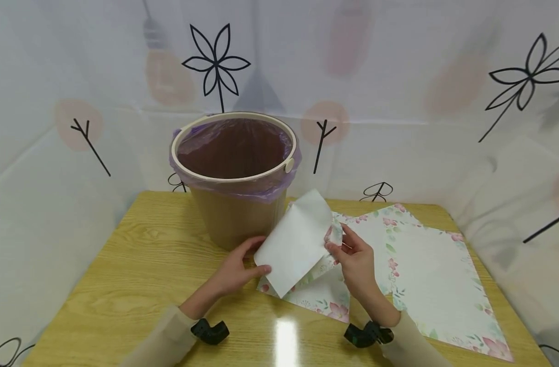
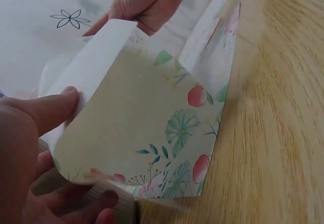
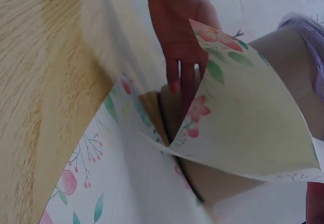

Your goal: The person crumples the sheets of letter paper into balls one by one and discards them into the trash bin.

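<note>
A sheet of floral-bordered paper [image 1: 299, 239] is lifted and bent, its plain white side facing up in the head view. My left hand [image 1: 235, 267] holds its left edge, thumb [image 2: 63, 105] on the white face and fingers below. At the opposite edge, my right hand [image 1: 358, 262] pinches the sheet where the printed flowers curl over. The right wrist view looks at the printed face, with the left hand [image 3: 177, 29] beyond it. Under the lifted sheet lies another floral sheet [image 1: 327, 293] on the table.
A beige bin [image 1: 233, 214] with a pale rim and purple plastic liner stands at the back, just behind the left hand. More floral sheets [image 1: 437, 275] lie overlapping at the right of the wooden table [image 1: 123, 285]. A patterned white cloth [image 1: 375, 102] hangs behind.
</note>
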### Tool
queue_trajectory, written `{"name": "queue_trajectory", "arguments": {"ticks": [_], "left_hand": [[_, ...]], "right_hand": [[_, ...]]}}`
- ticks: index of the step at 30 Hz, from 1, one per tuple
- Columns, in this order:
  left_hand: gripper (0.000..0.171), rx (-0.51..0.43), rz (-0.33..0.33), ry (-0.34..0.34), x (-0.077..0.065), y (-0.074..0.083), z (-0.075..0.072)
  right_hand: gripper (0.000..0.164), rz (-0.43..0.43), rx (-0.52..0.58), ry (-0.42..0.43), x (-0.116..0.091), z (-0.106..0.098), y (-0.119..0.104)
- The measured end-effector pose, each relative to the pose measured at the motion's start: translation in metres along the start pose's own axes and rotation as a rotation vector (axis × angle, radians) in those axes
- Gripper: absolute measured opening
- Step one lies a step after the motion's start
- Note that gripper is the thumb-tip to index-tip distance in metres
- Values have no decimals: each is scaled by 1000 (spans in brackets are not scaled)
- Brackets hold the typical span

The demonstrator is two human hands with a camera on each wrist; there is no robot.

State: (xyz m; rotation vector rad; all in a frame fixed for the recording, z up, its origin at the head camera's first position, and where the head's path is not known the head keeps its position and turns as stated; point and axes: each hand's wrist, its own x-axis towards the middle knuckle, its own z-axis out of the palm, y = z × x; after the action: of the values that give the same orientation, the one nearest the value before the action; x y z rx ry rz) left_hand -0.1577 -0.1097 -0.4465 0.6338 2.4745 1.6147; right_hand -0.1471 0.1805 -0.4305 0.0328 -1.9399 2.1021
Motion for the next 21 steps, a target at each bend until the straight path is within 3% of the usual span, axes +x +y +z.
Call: {"name": "queue_trajectory", "arguments": {"ticks": [5,8,11,16,21], "left_hand": [[60,-166,15,-16,2,0,3],[54,-248,24,-9,3,2,6],[49,-281,38,20,5,6,9],[43,-283,70,60,9,16,14],[45,-319,73,59,12,28,16]], "right_hand": [[54,18,32,31,1,2,2],[51,-42,38,41,1,4,7],[42,-216,-46,27,0,7,12],[29,-559,-290,-8,0,13,21],[34,-712,-467,-54,-1,16,25]]}}
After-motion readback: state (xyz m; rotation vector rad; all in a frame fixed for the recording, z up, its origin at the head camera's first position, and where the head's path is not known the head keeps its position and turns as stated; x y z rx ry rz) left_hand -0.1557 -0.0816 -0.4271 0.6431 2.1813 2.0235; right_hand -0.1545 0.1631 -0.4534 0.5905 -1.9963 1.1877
